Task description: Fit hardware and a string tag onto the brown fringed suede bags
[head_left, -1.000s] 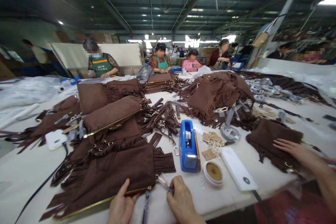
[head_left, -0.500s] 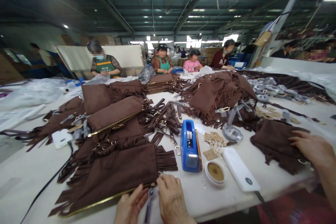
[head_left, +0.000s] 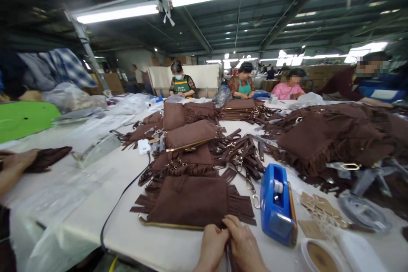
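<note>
- Left hand [head_left: 213, 244] and right hand [head_left: 245, 244], bottom centre, fingers pressed together, pinching near edge of brown fringed bag [head_left: 194, 200].
- Bag flat on table [head_left: 95, 216], lower centre.
- Blue tape dispenser [head_left: 277, 204] just right.

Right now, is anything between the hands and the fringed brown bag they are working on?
Nothing visible. The left hand and right hand already rest together at the near edge of the bag, by its gold trim. The blue tape dispenser stands to their right, apart from them.
</note>
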The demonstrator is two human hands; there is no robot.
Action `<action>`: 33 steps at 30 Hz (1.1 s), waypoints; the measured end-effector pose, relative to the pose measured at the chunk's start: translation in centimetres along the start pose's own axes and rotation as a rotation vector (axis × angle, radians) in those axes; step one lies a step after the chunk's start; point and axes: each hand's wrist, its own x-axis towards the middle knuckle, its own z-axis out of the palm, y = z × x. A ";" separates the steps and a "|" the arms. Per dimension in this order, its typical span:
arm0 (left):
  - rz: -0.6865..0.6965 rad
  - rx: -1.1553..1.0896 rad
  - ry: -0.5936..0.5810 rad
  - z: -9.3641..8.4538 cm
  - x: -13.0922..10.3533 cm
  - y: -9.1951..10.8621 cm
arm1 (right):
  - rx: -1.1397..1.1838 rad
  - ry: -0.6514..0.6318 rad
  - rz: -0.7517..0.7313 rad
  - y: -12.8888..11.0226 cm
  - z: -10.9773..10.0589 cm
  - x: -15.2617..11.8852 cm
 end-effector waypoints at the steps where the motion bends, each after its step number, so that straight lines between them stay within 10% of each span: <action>1: 0.000 0.018 0.012 0.1 0.0 0.0 | 0.007 -0.010 -0.007 0.3 0.1 0.0; 20: -0.084 0.082 -0.010 0.8 -0.3 0.6 | 0.222 0.275 -0.098 2.4 1.7 0.4; 33: 0.117 0.699 -0.044 -1.9 -1.4 2.4 | -0.373 0.432 -0.415 2.6 2.0 0.9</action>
